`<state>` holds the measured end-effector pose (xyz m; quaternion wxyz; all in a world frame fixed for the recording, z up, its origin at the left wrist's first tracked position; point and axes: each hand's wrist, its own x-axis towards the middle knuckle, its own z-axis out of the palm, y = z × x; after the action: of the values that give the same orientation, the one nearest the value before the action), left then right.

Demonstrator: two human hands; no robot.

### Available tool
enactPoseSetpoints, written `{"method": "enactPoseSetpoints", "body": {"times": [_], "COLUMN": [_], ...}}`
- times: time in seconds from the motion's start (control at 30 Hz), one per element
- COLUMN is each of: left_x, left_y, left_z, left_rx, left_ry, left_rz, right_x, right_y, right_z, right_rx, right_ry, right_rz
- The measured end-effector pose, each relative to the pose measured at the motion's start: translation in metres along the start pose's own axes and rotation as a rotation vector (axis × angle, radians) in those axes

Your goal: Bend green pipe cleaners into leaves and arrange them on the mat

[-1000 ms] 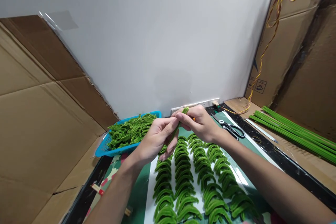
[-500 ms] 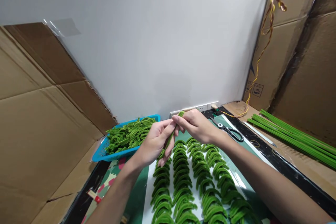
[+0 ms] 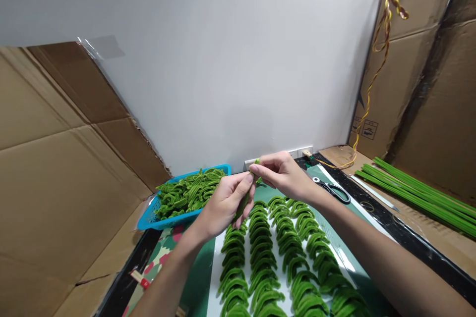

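A short green pipe-cleaner piece point(image 3: 242, 205) is held between my two hands, above rows of similar pieces. My left hand point(image 3: 231, 199) is closed around its lower length, the thumb lying along it. With thumb and fingertips, my right hand point(image 3: 281, 172) pinches its upper end. Below lie several rows of curved green pipe-cleaner pieces point(image 3: 262, 245) on a white sheet point(image 3: 216, 270). Part of the held piece is hidden by my fingers.
At the left back stands a blue basket point(image 3: 148, 218) heaped with green pieces point(image 3: 191, 188). Scissors point(image 3: 334, 190) lie to the right on a green mat point(image 3: 199, 280). Long green stems point(image 3: 420, 193) rest at far right. Cardboard panels point(image 3: 55, 183) and a wall point(image 3: 238, 59) enclose the table.
The view has shifted slightly, so the scene sits a little lower and further right. My left fingers are curled closer around the piece; my right hand still pinches its top.
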<state>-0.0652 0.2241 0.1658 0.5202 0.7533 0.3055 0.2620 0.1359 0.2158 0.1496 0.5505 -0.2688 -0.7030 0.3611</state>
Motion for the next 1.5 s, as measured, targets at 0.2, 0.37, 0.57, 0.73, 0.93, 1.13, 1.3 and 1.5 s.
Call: {"method": "enactPoseSetpoints", "body": {"times": [0.2, 0.37, 0.57, 0.73, 0.93, 1.13, 1.3, 1.5], "left_x": [-0.004, -0.003, -0.002, -0.004, -0.004, -0.004, -0.003, 0.002], "left_y": [0.005, 0.005, 0.004, 0.008, 0.010, 0.013, 0.010, 0.005], "left_z": [0.002, 0.003, 0.002, 0.003, 0.010, 0.014, 0.013, 0.008], "left_rx": [0.036, -0.022, -0.074, -0.086, -0.149, -0.144, -0.144, -0.226], "left_ry": [-0.007, -0.037, -0.067, -0.074, -0.042, -0.033, -0.044, -0.055], "left_rz": [0.004, 0.012, 0.007, -0.032, -0.071, -0.058, -0.087, -0.092], "right_x": [-0.002, 0.000, -0.001, -0.001, 0.002, 0.001, 0.002, 0.005], "right_y": [0.001, -0.001, -0.001, 0.006, 0.017, 0.020, 0.018, 0.012], "right_z": [-0.003, -0.003, 0.002, 0.003, 0.002, 0.006, 0.007, 0.006], "right_rx": [0.032, 0.124, 0.230, 0.268, 0.425, 0.458, 0.464, 0.460], "right_ry": [-0.066, -0.091, -0.108, -0.166, -0.143, -0.125, -0.107, 0.018], "right_rz": [0.009, 0.042, 0.026, 0.051, 0.169, 0.179, 0.185, 0.101]}}
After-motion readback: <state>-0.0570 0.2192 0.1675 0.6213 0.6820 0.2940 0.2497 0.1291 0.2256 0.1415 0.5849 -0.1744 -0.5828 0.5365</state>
